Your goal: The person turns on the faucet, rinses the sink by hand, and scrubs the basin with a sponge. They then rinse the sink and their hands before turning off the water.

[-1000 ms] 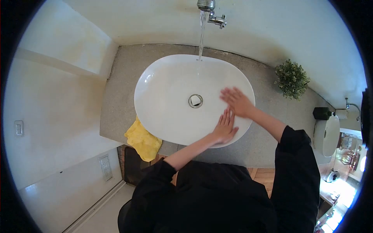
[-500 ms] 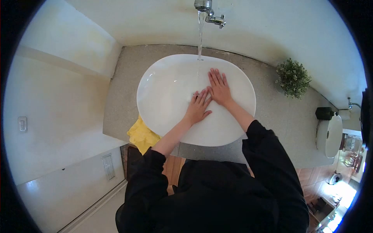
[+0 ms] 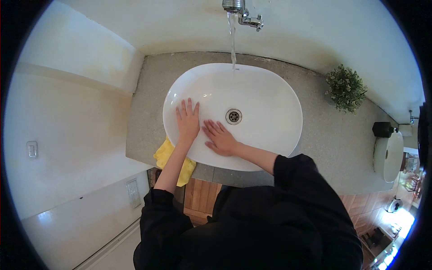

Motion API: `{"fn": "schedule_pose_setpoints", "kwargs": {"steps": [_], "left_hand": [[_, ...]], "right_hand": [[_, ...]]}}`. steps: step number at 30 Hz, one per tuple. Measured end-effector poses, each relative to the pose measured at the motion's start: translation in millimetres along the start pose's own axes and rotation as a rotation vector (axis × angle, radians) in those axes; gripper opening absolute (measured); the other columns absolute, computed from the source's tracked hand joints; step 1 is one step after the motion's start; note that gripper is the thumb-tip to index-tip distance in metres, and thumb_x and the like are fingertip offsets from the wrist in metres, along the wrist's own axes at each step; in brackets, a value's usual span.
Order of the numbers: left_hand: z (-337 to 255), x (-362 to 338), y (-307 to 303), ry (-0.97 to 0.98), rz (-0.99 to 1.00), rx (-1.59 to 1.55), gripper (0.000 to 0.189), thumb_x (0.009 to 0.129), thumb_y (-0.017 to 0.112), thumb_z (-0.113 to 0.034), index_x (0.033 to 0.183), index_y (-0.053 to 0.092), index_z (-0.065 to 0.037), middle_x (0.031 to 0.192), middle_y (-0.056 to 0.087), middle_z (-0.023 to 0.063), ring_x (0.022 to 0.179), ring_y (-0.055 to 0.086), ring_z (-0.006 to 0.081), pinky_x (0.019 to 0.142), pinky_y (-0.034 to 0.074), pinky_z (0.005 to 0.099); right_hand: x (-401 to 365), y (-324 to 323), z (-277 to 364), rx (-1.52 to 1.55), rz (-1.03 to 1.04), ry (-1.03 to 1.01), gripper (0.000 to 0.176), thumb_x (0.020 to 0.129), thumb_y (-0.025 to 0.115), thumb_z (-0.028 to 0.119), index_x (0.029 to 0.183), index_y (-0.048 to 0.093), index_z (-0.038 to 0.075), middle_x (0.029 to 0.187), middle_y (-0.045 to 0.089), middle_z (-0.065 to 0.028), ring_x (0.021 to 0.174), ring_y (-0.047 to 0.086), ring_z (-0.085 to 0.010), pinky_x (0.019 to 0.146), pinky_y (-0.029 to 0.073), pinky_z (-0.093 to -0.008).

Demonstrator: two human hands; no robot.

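Observation:
Both hands are inside a white oval sink (image 3: 270, 90), palms down. My left hand (image 3: 188, 122) lies flat against the sink's left side, fingers spread and pointing to the back. Just right of it, my right hand (image 3: 220, 138) rests near the front left of the basin, its fingers stretched out to the left. Neither holds anything. The round metal drain (image 3: 233, 116) shows to the right of my hands. Water (image 3: 232, 40) runs from the wall faucet (image 3: 233, 5) at the top into the back of the sink.
A yellow cloth (image 3: 186, 170) hangs over the front edge of the grey counter (image 3: 321, 148), below my left forearm. A green potted plant (image 3: 345, 88) stands at the back right. Farther right are a dark soap bottle (image 3: 383, 129) and a second white sink (image 3: 396, 157).
Both hands have slid left across the sink, from around the drain and right side to the left side. The drain has come into full view. The water still runs.

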State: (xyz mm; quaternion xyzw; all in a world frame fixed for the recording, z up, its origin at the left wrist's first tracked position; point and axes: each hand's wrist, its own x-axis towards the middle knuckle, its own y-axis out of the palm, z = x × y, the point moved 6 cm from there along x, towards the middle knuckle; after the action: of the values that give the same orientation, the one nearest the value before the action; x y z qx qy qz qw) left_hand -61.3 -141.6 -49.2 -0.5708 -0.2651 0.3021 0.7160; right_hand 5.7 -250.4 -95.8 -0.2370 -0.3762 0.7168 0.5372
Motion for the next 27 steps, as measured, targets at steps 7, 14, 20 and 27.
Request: {"fn": "schedule_pose_setpoints", "kwargs": {"steps": [7,14,20,27], "left_hand": [[-88,-26,-16,0.28,0.183,-0.472,0.078,0.086,0.056,-0.035,0.148,0.018,-0.006,0.155,0.004,0.0211,0.144,0.004,0.0364,0.114,0.012,0.0511],[-109,-54,-1,0.036,0.755,-0.349,0.098,0.087,0.033,-0.07,0.148,-0.003,-0.002,0.154,-0.011,0.0216,0.144,-0.01,0.0331,0.112,0.002,0.0564],[-54,-67,8,-0.173,0.64,-0.264,0.098,0.085,0.04,-0.067,0.148,0.006,0.0,0.154,-0.007,0.0233,0.144,-0.009,0.0343,0.111,-0.001,0.0565],[-83,-89,7,-0.017,0.779,-0.327,0.085,0.091,0.036,-0.056,0.147,0.01,0.003,0.153,0.001,0.0273,0.144,-0.003,0.0364,0.113,0.002,0.0543]], "right_hand": [[-121,-52,-26,0.037,0.482,0.049,0.064,0.098,0.026,0.045,0.149,0.014,0.007,0.155,0.008,-0.0176,0.144,0.006,-0.0315,0.116,0.007,-0.0486],[-143,-124,-99,-0.5,0.641,0.143,0.074,0.094,0.035,0.054,0.149,0.015,0.01,0.157,0.011,-0.0055,0.145,0.009,-0.021,0.117,0.004,-0.0421],[-46,-169,-148,-0.744,0.006,0.06,0.08,0.087,0.051,0.049,0.148,0.02,0.008,0.155,0.018,-0.0076,0.144,0.011,-0.0182,0.117,0.005,-0.0423],[61,-64,-86,-0.328,-0.318,0.139,0.07,0.09,0.05,0.038,0.146,0.023,0.004,0.154,0.02,-0.0114,0.143,0.014,-0.0265,0.116,0.009,-0.0444]]}}
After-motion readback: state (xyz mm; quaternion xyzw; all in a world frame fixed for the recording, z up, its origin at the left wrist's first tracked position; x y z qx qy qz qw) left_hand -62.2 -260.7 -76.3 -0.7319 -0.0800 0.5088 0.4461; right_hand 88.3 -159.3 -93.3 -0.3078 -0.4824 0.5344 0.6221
